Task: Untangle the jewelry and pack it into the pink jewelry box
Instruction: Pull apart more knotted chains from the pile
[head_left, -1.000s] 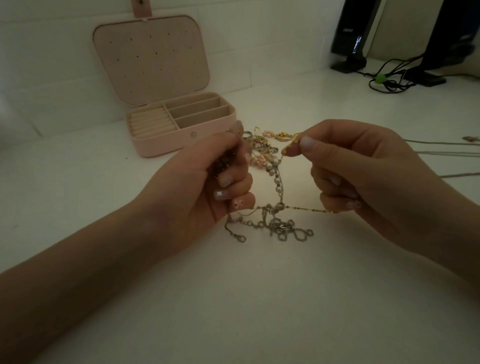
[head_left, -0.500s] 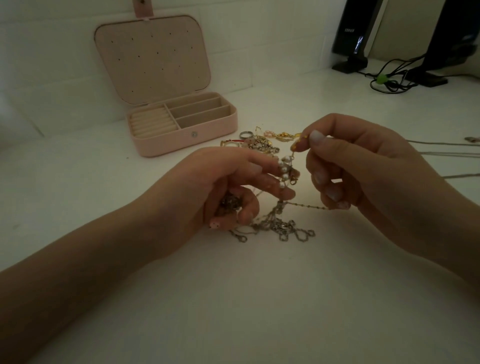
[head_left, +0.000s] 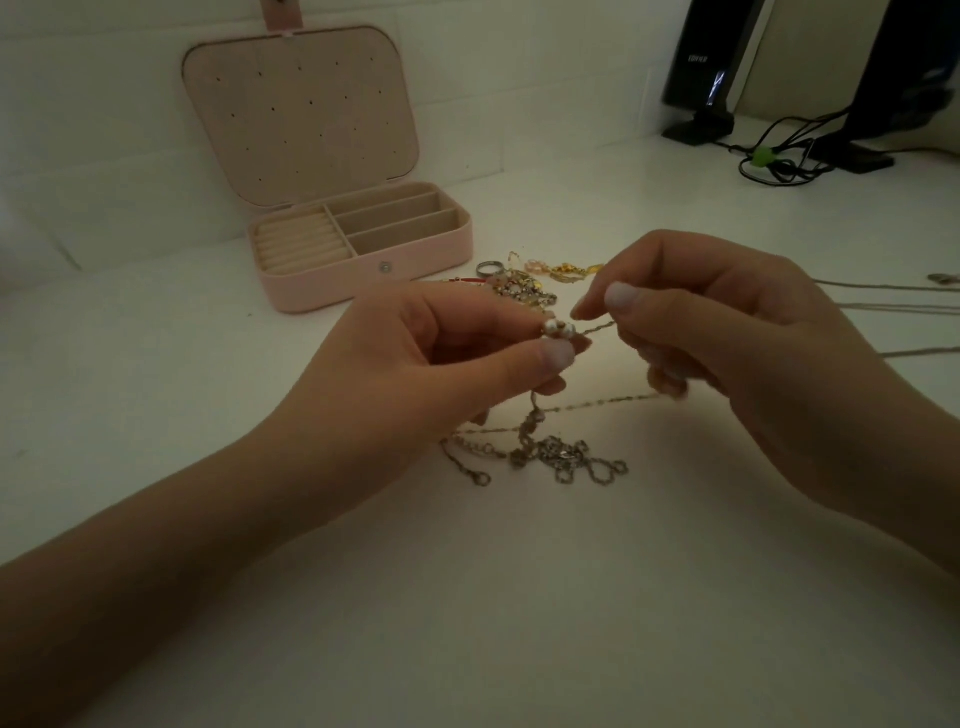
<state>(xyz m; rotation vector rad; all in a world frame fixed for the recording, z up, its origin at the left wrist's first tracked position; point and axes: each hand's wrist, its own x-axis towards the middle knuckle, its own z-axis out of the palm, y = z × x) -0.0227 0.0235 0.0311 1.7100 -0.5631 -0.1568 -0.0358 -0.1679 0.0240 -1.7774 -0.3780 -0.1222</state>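
My left hand (head_left: 415, 364) pinches a small pearl cluster (head_left: 558, 327) of a tangled chain between thumb and forefinger. My right hand (head_left: 727, 338) pinches the thin chain (head_left: 597, 328) just right of the pearls. Below both hands, a knot of silver chains (head_left: 561, 457) lies on the white table, with a fine gold chain (head_left: 597, 402) stretched across. Behind the hands sits a pile of gold and pink jewelry (head_left: 535, 283) with a silver ring (head_left: 490, 268). The pink jewelry box (head_left: 363, 280) stands open at the back left, its compartments empty.
Black speaker stands (head_left: 701, 67) and a bundle of black cables (head_left: 779, 156) occupy the back right corner. Thin cords (head_left: 909, 306) run off the right edge. A white tiled wall rises behind the box.
My left hand has turned and risen, now pinching the pearls higher up. My right hand shifted its pinch from the gold piece to the chain beside the pearls.
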